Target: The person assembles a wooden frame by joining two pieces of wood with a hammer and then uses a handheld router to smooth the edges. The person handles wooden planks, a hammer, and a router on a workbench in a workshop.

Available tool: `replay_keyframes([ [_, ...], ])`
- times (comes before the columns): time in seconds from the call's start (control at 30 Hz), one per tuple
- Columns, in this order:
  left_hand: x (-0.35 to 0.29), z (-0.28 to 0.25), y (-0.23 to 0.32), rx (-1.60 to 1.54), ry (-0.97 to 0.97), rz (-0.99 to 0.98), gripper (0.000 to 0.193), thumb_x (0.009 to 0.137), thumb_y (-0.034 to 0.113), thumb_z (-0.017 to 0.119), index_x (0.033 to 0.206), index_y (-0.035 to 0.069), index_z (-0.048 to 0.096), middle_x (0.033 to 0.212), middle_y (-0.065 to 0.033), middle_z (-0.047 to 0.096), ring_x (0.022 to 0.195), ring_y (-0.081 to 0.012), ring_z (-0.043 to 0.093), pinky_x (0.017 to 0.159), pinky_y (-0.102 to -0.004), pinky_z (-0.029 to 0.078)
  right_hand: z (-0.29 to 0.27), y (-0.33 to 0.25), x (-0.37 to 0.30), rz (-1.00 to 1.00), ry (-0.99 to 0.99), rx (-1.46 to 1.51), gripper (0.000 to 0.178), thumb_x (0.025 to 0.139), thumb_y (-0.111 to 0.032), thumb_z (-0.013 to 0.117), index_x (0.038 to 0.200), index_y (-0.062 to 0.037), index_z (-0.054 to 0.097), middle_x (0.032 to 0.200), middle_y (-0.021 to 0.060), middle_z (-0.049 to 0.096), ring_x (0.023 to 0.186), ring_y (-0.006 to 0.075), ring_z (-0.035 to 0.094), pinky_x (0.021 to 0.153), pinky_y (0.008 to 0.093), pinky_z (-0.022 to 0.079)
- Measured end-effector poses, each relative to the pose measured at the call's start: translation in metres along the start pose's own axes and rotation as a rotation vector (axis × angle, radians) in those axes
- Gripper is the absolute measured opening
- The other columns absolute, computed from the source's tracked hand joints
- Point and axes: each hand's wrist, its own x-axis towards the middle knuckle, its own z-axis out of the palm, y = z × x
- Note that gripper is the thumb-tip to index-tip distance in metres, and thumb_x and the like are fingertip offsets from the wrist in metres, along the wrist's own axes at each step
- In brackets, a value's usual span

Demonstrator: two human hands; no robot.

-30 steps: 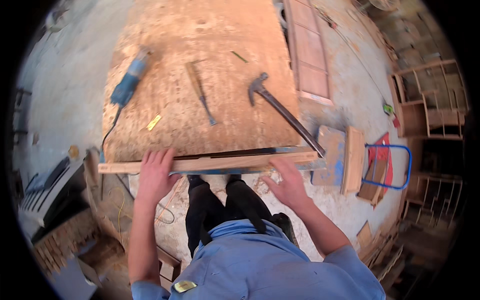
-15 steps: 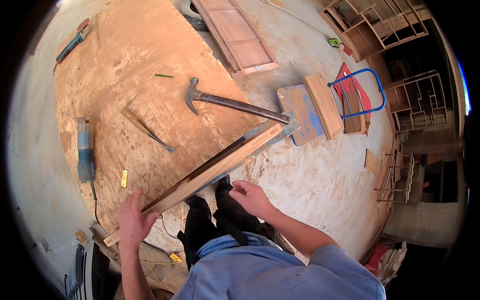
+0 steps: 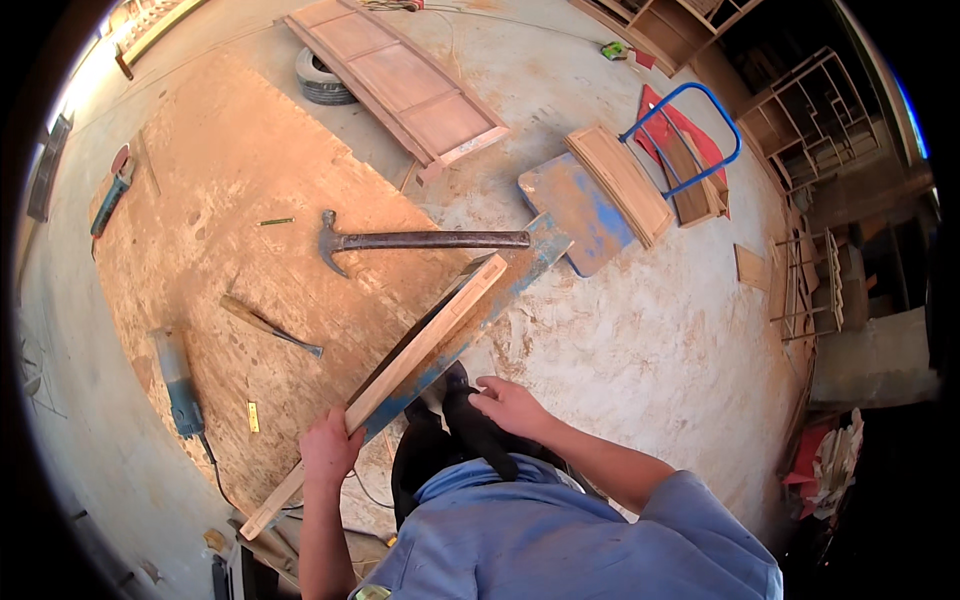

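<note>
A long narrow wooden piece [image 3: 425,345], with slots cut near its ends, lies slanting along the near edge of the plywood work table [image 3: 215,150]. My left hand [image 3: 330,450] is closed over its lower part, fingers on the far side. My right hand [image 3: 508,408] hovers above my legs, apart from the wood, its fingers loosely bent and nothing visible in them. Beyond the wood's upper end, a claw hammer [image 3: 430,240] rests on the table with its handle pointing right. A chisel [image 3: 270,325] with a wooden handle lies left of the wood.
A blue-grey power tool [image 3: 180,390], an angle grinder [image 3: 113,195], a pencil [image 3: 275,221] and a small yellow piece [image 3: 253,416] lie on the table. A panelled door [image 3: 395,75] leans on a tyre [image 3: 322,80]. Rightward stands a blue-handled trolley [image 3: 575,215] carrying wooden panels [image 3: 620,185].
My left hand has gone from spread fingers beside the wood to a grip on it. The view has swung, moving the table and tools within the picture. My right hand still hovers.
</note>
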Motion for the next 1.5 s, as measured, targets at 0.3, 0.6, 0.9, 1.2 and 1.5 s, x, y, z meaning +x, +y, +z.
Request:
replay_keyframes([
  [0.3,0.002,0.001,0.0,-0.042,0.001,0.026,0.04,0.082,0.036,0.076,0.106,0.008,0.061,0.1,-0.0184,0.07,0.09,-0.0402,0.069,0.077,-0.0518,0.055,0.009,0.033,-0.023,0.064,0.155,0.233,0.055,0.099,-0.034,0.063,0.136,0.0055,0.054,0.098,0.0143,0.071,0.086,0.0185,0.069,0.078,0.0327,0.056],
  [0.6,0.003,0.004,-0.014,-0.036,0.044,0.043,0.038,0.081,0.036,0.076,0.101,0.008,0.06,0.098,-0.02,0.07,0.088,-0.0411,0.069,0.076,-0.0516,0.054,0.0,0.042,-0.046,0.085,0.251,0.42,0.055,0.101,-0.029,0.062,0.139,0.0089,0.049,0.097,0.0117,0.071,0.08,0.0148,0.066,0.073,0.0295,0.055],
  [0.9,0.007,0.001,-0.009,-0.08,0.055,-0.001,0.039,0.079,0.035,0.076,0.108,0.011,0.065,0.093,-0.0161,0.071,0.087,-0.0399,0.069,0.076,-0.0513,0.055,-0.03,0.08,-0.074,0.207,0.406,0.616,0.055,0.101,-0.028,0.061,0.141,0.0075,0.049,0.098,0.0115,0.071,0.079,0.0145,0.066,0.071,0.0291,0.055],
  [1.2,0.004,-0.016,0.007,0.003,-0.024,-0.126,0.057,0.079,0.035,0.079,0.129,0.015,0.061,0.111,-0.013,0.071,0.103,-0.033,0.069,0.086,-0.047,0.054,-0.063,0.061,0.002,0.144,0.114,0.316,0.054,0.097,-0.026,0.065,0.138,0.0073,0.052,0.1,0.0142,0.073,0.083,0.0165,0.069,0.076,0.0301,0.056],
  [1.5,-0.053,-0.014,-0.008,0.113,0.302,-0.181,0.072,0.076,0.034,0.082,0.135,0.005,0.053,0.124,-0.0142,0.064,0.117,-0.0338,0.059,0.102,-0.0446,0.046,-0.046,-0.05,0.055,-0.327,-0.218,0.065,0.045,0.091,-0.008,0.071,0.132,0.0026,0.058,0.098,0.0093,0.072,0.087,0.0148,0.068,0.079,0.0289,0.055],
])
